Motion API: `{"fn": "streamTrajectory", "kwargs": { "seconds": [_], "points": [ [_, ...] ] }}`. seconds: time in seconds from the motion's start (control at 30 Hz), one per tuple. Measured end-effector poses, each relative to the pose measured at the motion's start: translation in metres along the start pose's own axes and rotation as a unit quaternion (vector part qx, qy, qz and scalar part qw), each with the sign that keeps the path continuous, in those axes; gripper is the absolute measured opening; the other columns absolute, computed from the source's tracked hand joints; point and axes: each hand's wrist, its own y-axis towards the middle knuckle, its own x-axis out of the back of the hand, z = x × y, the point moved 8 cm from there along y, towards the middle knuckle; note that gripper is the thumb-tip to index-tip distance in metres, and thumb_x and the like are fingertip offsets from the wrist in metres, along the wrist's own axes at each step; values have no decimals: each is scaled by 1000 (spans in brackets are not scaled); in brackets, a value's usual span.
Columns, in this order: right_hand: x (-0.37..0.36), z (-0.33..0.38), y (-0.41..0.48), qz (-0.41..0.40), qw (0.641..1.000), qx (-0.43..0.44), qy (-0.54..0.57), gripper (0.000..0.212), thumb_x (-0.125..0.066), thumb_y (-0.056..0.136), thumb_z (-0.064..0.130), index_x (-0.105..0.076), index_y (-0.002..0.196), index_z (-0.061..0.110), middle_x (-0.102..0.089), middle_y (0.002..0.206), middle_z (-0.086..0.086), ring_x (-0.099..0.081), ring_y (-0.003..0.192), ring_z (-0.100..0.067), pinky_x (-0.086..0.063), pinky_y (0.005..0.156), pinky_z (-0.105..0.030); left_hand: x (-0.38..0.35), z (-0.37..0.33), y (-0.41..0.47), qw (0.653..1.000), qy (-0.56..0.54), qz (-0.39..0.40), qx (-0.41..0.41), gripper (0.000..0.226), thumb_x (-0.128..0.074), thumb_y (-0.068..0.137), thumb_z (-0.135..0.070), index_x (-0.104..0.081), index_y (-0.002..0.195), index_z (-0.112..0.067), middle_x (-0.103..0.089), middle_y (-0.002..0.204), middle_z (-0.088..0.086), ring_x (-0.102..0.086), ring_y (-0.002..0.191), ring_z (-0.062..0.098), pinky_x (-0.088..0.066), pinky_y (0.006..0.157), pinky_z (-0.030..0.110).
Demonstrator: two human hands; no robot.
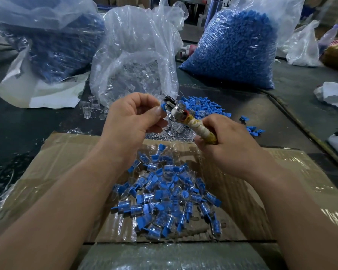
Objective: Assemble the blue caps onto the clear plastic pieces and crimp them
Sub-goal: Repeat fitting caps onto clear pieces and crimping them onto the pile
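Mostly hidden: blue cap pinched by left hand | right hand grips crimping tool

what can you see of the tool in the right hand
The tool has a shiny metal head and a handle wrapped in worn yellowish-white tape. It is held tilted, head up and to the left, above the cardboard box. The right hand grips the handle; the head meets a blue cap pinched in the left hand.

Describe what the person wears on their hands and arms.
Nothing shows on them. The left hand and right hand are bare, with no gloves, rings or watch in view. Both forearms are uncovered down to the picture's lower edge; no sleeve shows.
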Motion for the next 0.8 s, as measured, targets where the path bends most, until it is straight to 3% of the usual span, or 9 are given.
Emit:
{"fn": "streamTrajectory", "kwargs": {
  "seconds": [0.27,0.8],
  "points": [
    [-6,1,3,-1,1000,-11,-19,31,-54,89,28,-31,69,32,-39,74,13,-35,66,0,-24,54,-20,1,-1,-2,998,46,-25,-20,23,-54,86,6,-56,77,-14,-61,70,2,-61,56,6,-51,55,18],
    [-10,3,6,-11,999,-19,-27,22,-58,86,24,-38,75,28,-47,72,10,-44,65,-6,-29,51,-23,7,-1,-3,994,89,-54,-19,21,-55,86,4,-56,76,-15,-60,69,2,-59,53,2,-50,54,15]
  ]
}}
